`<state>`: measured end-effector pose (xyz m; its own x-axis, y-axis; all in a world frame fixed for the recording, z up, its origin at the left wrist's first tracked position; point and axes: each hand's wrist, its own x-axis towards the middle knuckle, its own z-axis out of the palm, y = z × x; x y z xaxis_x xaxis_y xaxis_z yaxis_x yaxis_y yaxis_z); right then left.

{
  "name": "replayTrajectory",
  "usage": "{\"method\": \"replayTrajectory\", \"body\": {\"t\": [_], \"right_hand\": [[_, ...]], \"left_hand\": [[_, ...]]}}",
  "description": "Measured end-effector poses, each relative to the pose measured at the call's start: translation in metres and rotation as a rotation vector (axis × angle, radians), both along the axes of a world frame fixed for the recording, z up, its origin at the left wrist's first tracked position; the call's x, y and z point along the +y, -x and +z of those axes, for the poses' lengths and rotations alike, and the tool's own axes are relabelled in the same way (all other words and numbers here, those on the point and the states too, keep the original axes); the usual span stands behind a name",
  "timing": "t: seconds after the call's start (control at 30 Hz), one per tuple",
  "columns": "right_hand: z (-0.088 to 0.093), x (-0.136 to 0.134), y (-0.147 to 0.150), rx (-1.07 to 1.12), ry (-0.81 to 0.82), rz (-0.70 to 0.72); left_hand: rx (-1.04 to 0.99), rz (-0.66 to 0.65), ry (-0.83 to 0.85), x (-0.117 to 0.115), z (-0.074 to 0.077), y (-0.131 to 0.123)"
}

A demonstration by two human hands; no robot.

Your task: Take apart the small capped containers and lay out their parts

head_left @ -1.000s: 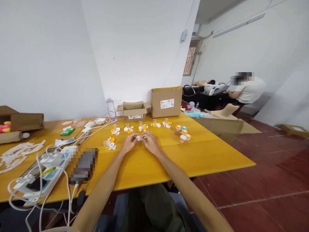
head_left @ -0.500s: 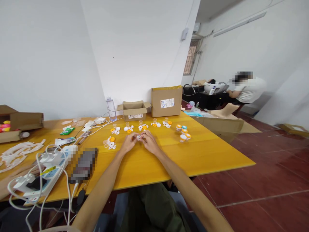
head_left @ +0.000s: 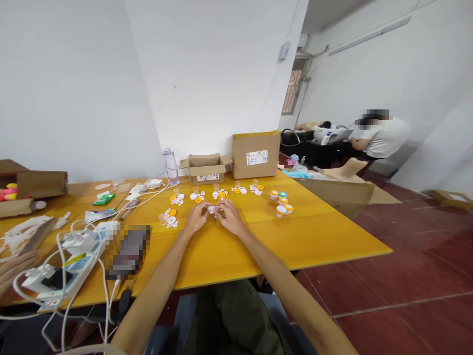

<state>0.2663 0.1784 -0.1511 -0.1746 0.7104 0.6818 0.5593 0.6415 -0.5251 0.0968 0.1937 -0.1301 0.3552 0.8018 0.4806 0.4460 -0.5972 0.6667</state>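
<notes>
My left hand (head_left: pixel 197 218) and my right hand (head_left: pixel 229 217) meet over the middle of the yellow table. Between their fingertips is a small white plastic piece (head_left: pixel 212 210), partly hidden by the fingers; its exact kind is too small to make out. Both hands are closed on it. Just beyond them lie sets of parts in a row: white discs (head_left: pixel 215 195), orange discs (head_left: pixel 221 194), small clear cups (head_left: pixel 237 184) and white pieces with dark spots (head_left: pixel 180 201). Another such set, with an orange disc (head_left: pixel 172 212), lies left of my left hand.
Several lidded clear cups (head_left: pixel 281 210) stand to the right. Behind are an open carton (head_left: pixel 207 176), a larger box (head_left: pixel 255 157) and a water bottle (head_left: pixel 171 167). At left are a power strip (head_left: pixel 79 266), cables, a phone (head_left: pixel 129 251) and another person's hand (head_left: pixel 16 271).
My hands stay nearly in place, and the white piece appears slightly turned between the fingers. At far left the other person's hand has shifted, with a dark flat strip now beside it.
</notes>
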Motion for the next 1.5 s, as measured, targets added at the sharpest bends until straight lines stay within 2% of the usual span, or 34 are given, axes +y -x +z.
{"method": "replayTrajectory", "body": {"t": [0.3,0.53,0.97,1.5], "right_hand": [[-0.0007,-0.0001,0.0003,-0.011,-0.054,-0.018],[-0.0021,0.0013,-0.0011,0.007,-0.081,0.026],[-0.0041,0.0041,-0.0026,0.065,-0.038,0.036],[-0.0022,0.003,-0.0015,0.092,0.027,0.004]], "left_hand": [[-0.007,-0.059,-0.001,0.0008,-0.0056,-0.0012],[-0.079,-0.103,0.035,-0.0026,-0.0026,-0.0046],[-0.122,-0.169,0.068,-0.0023,-0.0026,-0.0069],[-0.08,-0.148,0.128,-0.0083,0.0002,-0.0098]]}}
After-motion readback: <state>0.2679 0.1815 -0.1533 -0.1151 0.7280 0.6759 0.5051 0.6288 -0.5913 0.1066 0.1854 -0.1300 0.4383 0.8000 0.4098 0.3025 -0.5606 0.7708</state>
